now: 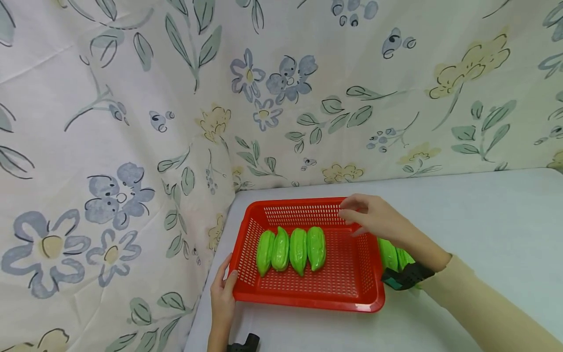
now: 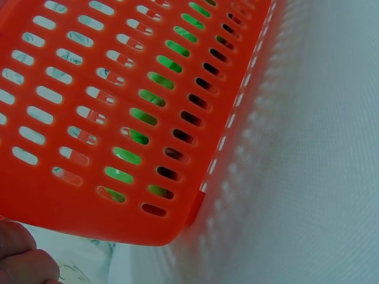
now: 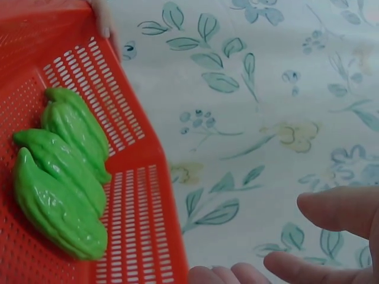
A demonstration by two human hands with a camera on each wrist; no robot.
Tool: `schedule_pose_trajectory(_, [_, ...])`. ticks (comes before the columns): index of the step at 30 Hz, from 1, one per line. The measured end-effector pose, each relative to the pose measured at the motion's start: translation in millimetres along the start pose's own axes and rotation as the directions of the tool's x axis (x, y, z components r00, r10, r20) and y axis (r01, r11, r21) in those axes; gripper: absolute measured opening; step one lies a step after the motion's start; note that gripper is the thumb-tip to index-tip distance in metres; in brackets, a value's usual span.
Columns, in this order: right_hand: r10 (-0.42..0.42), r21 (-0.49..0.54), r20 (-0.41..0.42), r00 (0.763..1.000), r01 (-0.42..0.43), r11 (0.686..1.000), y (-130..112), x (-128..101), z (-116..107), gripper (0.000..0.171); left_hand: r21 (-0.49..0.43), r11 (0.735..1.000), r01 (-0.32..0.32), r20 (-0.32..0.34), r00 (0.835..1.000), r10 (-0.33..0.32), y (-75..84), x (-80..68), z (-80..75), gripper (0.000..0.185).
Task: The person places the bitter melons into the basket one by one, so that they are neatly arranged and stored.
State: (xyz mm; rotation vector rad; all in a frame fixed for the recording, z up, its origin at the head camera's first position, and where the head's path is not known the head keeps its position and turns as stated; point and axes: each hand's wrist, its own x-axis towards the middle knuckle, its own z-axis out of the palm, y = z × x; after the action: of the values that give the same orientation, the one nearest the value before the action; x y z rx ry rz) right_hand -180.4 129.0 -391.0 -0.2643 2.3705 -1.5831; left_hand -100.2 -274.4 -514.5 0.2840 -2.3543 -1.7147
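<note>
The right hand (image 1: 374, 220) is hovering with its grip spread and relaxed, fingers loosely extended and pinching nothing, above the far right part of the red perforated basket (image 1: 365, 274); in the right wrist view its fingertips (image 3: 331, 208) are showing bare against the flowered cloth backdrop (image 1: 132, 122). Down and to the left of that grip, four green chayotes (image 1: 291, 249) are lying side by side on the basket floor, each with its long axis running from the near wall toward the far wall, so they are sitting crosswise to a reach coming in from the right. On the other side of the grip, just outside the basket's right wall and partly hidden beneath the wrist, more green chayotes (image 1: 389, 253) are lying on the white surface (image 1: 484, 220), closer to this hand than the row inside. The left hand (image 1: 222, 293) is resting against the basket's near left corner, thumb on the rim, its grip steadying the wall; it is farther from every chayote than the right hand is, and its fingers are only partly visible in the left wrist view.
</note>
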Motion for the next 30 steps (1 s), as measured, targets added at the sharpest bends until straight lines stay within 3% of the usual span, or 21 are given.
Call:
schedule_pose_trajectory(16, [0.012, 0.001, -0.074, 0.997, -0.012, 1.0, 24, -36, -41, 0.053, 0.011, 0.999, -0.034, -0.01, 0.999, 0.034, -2.2, 2.0, 0.5, 0.047])
schedule_pose_trajectory(30, [0.017, -0.03, -0.128, 0.992, -0.021, 0.999, 45, -53, -72, 0.052, 0.009, 0.999, -0.047, -0.005, 0.999, 0.047, -3.8, 1.8, -0.4, 0.047])
